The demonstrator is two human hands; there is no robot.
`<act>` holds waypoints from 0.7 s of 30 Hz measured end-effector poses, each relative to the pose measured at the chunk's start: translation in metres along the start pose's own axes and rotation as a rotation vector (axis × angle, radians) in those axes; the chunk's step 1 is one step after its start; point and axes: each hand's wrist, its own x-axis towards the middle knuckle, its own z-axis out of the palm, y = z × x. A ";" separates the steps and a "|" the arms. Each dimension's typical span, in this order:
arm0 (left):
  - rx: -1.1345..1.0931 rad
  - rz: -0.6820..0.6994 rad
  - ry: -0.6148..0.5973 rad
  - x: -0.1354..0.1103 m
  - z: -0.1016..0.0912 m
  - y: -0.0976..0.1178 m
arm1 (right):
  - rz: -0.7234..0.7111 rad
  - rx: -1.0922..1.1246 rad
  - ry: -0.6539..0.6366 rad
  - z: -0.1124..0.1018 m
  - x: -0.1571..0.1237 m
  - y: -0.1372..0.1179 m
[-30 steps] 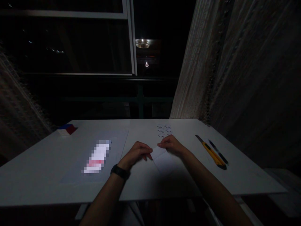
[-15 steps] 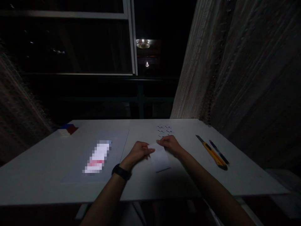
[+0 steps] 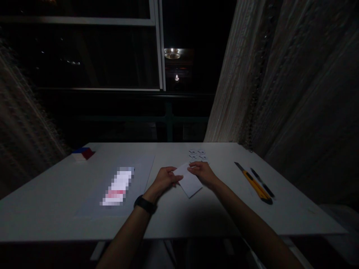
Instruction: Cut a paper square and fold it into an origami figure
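the left hand [image 3: 165, 180] pinches one side of a white paper [image 3: 191, 185] between thumb and fingers; the right hand [image 3: 204, 173] pinches its upper right. the paper is over the table [image 3: 174, 226], left of a yellow knife [image 3: 254, 184] and a pen [image 3: 262, 183].

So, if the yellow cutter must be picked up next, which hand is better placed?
Probably the right hand: the yellow cutter lies nearer to it than to the left hand. Both hands hold the white paper, so the right would first have to let go.
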 end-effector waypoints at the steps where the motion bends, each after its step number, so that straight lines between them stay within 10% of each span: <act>1: -0.001 -0.003 -0.003 -0.001 0.000 0.000 | 0.003 -0.003 0.004 0.001 -0.001 0.000; 11: -0.119 0.004 0.121 0.003 -0.007 -0.001 | -0.014 0.050 -0.209 -0.007 -0.005 -0.013; 21: -0.207 -0.018 0.000 0.001 -0.010 -0.003 | 0.006 -0.057 -0.516 -0.010 -0.010 -0.016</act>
